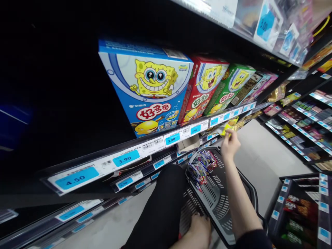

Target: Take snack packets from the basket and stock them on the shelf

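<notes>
My right hand (pixel 230 143) reaches out over the far end of a grey shopping basket and pinches a small yellow snack packet (pixel 230 126) close to the shelf edge. Low in the view, my left hand (pixel 198 226) is curled at the near side of the shopping basket (pixel 219 224); its fingertips are partly hidden. Several purple-and-red snack packets (pixel 201 165) lie in the basket's left end. Beside the basket is my dark-trousered leg (pixel 160 204).
Blue (pixel 153 93), red (pixel 202 90) and green cartoon snack boxes (pixel 230 86) stand on the shelf at left. Price tags line the shelf edge (pixel 124 159). A black display bin (pixel 301 221) with packets stands at lower right, and more stocked shelves (pixel 298 121) rise behind it.
</notes>
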Demonstrator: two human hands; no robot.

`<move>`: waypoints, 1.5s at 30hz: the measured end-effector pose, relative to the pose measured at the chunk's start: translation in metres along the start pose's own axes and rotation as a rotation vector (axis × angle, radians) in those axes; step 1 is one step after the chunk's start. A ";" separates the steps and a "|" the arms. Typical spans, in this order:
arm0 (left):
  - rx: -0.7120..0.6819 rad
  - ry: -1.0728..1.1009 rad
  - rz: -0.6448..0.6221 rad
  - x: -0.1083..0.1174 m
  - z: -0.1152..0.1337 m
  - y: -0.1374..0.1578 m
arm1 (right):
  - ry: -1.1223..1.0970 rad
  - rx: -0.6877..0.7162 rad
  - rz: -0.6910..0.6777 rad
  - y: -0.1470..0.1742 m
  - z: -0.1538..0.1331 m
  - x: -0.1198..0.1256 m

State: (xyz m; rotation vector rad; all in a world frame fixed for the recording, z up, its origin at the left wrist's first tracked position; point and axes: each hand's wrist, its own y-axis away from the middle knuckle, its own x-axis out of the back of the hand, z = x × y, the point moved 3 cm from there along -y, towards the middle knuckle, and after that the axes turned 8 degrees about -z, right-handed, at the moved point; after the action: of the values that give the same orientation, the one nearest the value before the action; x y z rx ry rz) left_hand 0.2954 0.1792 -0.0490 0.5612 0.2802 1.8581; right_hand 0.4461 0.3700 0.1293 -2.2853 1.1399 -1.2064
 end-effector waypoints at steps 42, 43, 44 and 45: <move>-0.393 -0.053 0.328 0.040 0.051 0.029 | -0.627 -0.665 -0.258 0.285 0.088 0.165; -0.393 -0.078 0.336 0.040 0.051 0.030 | -0.635 -0.669 -0.264 0.285 0.088 0.165; -0.393 -0.099 0.337 0.040 0.052 0.030 | -0.638 -0.672 -0.262 0.286 0.089 0.164; -0.395 -0.111 0.331 0.039 0.051 0.030 | -0.636 -0.674 -0.255 0.287 0.091 0.164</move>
State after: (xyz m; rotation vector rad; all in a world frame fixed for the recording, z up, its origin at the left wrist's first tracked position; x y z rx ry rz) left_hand 0.2862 0.2012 0.0182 0.4518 -0.2671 2.1186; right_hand 0.4280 0.0545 -0.0031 -3.0404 1.1153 -0.0636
